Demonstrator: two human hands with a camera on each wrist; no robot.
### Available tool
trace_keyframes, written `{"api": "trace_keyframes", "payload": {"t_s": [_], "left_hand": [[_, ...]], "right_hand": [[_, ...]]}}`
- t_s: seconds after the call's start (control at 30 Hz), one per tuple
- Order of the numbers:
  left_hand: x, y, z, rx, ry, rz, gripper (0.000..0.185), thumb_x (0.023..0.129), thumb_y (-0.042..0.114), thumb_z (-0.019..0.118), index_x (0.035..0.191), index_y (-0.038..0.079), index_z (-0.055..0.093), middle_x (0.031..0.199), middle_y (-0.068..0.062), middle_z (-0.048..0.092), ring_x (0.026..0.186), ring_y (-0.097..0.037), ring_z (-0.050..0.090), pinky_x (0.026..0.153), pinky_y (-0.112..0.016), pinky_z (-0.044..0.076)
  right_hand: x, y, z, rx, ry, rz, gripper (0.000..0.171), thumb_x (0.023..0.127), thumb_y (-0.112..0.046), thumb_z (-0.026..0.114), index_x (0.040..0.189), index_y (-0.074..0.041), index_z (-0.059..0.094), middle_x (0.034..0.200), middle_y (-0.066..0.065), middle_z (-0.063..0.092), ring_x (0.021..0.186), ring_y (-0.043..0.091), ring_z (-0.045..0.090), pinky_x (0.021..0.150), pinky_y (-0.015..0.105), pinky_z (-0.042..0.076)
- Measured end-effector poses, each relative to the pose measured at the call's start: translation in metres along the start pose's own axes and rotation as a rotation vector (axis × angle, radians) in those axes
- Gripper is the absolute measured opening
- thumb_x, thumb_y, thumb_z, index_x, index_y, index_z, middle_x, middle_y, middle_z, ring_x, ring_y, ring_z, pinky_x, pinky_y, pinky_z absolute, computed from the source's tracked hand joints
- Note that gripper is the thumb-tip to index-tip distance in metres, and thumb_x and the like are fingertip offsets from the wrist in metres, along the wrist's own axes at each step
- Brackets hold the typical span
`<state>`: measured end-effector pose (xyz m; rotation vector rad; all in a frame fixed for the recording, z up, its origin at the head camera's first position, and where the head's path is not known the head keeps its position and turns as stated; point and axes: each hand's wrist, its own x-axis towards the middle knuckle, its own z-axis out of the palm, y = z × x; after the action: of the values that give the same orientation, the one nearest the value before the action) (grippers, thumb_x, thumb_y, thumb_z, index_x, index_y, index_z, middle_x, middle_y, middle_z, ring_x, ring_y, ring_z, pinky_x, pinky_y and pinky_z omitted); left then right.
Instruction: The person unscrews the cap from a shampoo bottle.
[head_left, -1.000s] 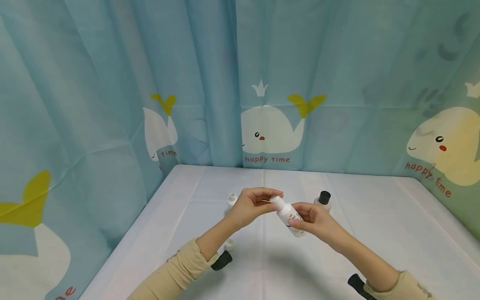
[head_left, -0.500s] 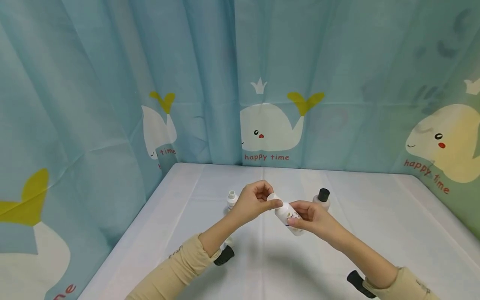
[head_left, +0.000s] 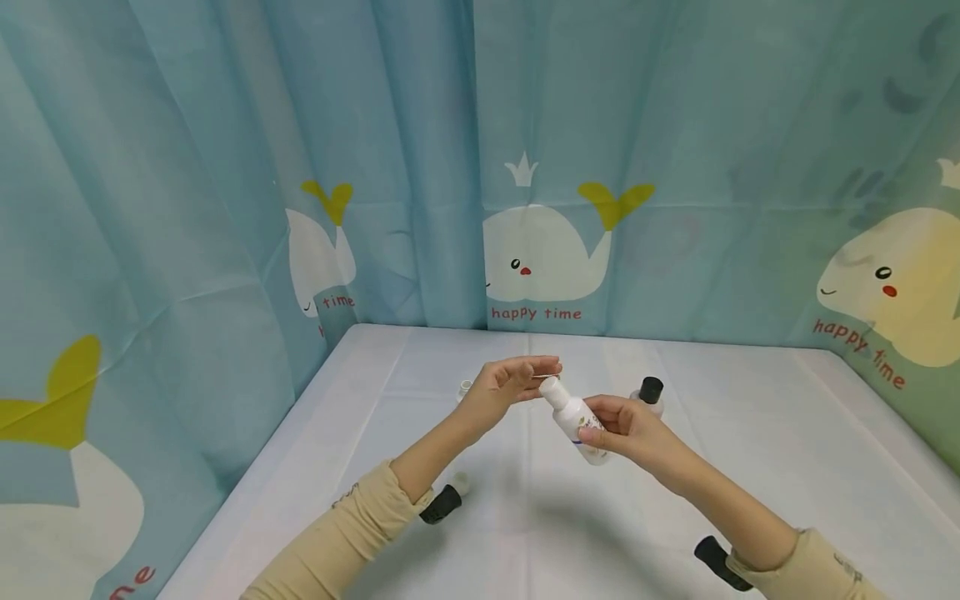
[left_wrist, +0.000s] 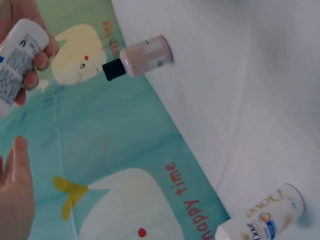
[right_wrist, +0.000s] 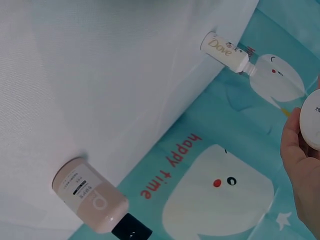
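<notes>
My right hand [head_left: 641, 435] grips a small white bottle [head_left: 572, 421] with a flower-printed label, holding it tilted above the table with its white cap [head_left: 553, 392] up and to the left. In the right wrist view the round base of this bottle [right_wrist: 312, 120] faces the camera. Beside the cap, my left hand [head_left: 495, 393] has its fingers extended and holds nothing. The left wrist view shows a gap between the left hand [left_wrist: 17, 187] and the held bottle [left_wrist: 19, 60].
An uncapped white Dove bottle [right_wrist: 225, 51] stands at the back left, mostly behind the left hand in the head view. A pinkish bottle with a black cap [head_left: 651, 392] stands behind the right hand. A small white cap [head_left: 461, 482] lies on the white table [head_left: 750, 433] near the left sleeve.
The left hand's fingers pinched and turned at the cap half a second ago; now they are extended and off it. The right hand keeps its grip on the bottle, almost in place.
</notes>
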<state>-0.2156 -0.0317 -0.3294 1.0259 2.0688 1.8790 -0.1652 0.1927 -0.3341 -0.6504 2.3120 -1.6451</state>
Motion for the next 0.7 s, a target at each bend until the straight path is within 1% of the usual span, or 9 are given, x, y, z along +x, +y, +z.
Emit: {"api": "trace_keyframes", "payload": {"t_s": [0.07,0.17,0.27,0.33,0.43,0.53,0.6,0.7], "left_hand": [[-0.0009,-0.0012,-0.0031,-0.030,-0.033,0.012,0.092,0.078,0.071,0.045,0.135,-0.002,0.047,0.139,-0.020,0.049,0.129,-0.029,0.049,0.103,-0.036,0.045],[-0.0021,-0.0032,-0.0059,-0.057,-0.088,0.043,0.085,0.082,0.061,0.050,0.140,0.000,0.040,0.144,-0.018,0.043,0.135,-0.027,0.041,0.107,-0.034,0.041],[-0.0039,-0.0039,-0.0069,-0.084,-0.134,0.079,0.080,0.086,0.049,0.057,0.142,-0.003,0.035,0.147,-0.019,0.037,0.137,-0.029,0.037,0.107,-0.031,0.039],[-0.0044,-0.0039,-0.0070,-0.095,-0.156,0.097,0.072,0.090,0.038,0.058,0.142,-0.006,0.035,0.148,-0.021,0.035,0.137,-0.031,0.036,0.106,-0.029,0.040],[-0.0029,-0.0017,-0.0067,-0.092,-0.180,0.107,0.057,0.093,0.019,0.058,0.138,-0.009,0.037,0.147,-0.022,0.036,0.135,-0.033,0.037,0.104,-0.028,0.042],[-0.0004,0.0014,-0.0058,-0.075,-0.187,0.096,0.046,0.092,0.001,0.057,0.134,-0.011,0.043,0.144,-0.022,0.040,0.132,-0.033,0.042,0.102,-0.030,0.045],[0.0008,0.0031,-0.0049,-0.065,-0.183,0.083,0.043,0.089,-0.005,0.057,0.131,-0.012,0.047,0.141,-0.023,0.044,0.129,-0.034,0.047,0.099,-0.031,0.047],[0.0007,0.0035,-0.0036,-0.048,-0.145,0.057,0.039,0.087,-0.008,0.060,0.125,-0.012,0.052,0.133,-0.025,0.052,0.120,-0.032,0.056,0.094,-0.034,0.051]], "right_hand": [[-0.0001,-0.0001,-0.0005,-0.007,0.001,-0.003,0.051,0.092,-0.021,0.062,0.127,0.012,0.047,0.115,0.023,0.062,0.090,0.005,0.063,0.080,0.026,0.054],[0.0000,0.0003,-0.0010,-0.013,0.007,0.002,0.049,0.092,-0.021,0.061,0.126,0.011,0.049,0.113,0.020,0.064,0.090,0.006,0.063,0.080,0.027,0.054],[0.0003,0.0006,-0.0008,-0.025,0.015,0.014,0.047,0.092,-0.022,0.061,0.126,0.009,0.050,0.112,0.017,0.064,0.089,0.006,0.063,0.081,0.027,0.054],[0.0003,0.0005,-0.0008,-0.025,0.014,0.018,0.047,0.092,-0.022,0.061,0.126,0.009,0.050,0.113,0.018,0.064,0.090,0.007,0.063,0.081,0.028,0.054],[-0.0001,0.0005,-0.0012,-0.027,0.018,0.028,0.048,0.092,-0.023,0.062,0.126,0.009,0.050,0.115,0.021,0.063,0.091,0.007,0.063,0.082,0.028,0.054],[-0.0007,0.0003,-0.0017,-0.030,0.019,0.028,0.048,0.092,-0.023,0.061,0.127,0.009,0.049,0.117,0.023,0.062,0.091,0.007,0.063,0.082,0.029,0.054],[-0.0013,-0.0003,-0.0017,-0.025,0.020,0.032,0.049,0.092,-0.023,0.061,0.127,0.009,0.049,0.117,0.022,0.062,0.091,0.007,0.063,0.082,0.028,0.054],[-0.0020,-0.0004,-0.0010,-0.001,0.013,0.037,0.050,0.092,-0.023,0.062,0.127,0.010,0.049,0.117,0.020,0.063,0.092,0.006,0.063,0.082,0.027,0.054]]}}
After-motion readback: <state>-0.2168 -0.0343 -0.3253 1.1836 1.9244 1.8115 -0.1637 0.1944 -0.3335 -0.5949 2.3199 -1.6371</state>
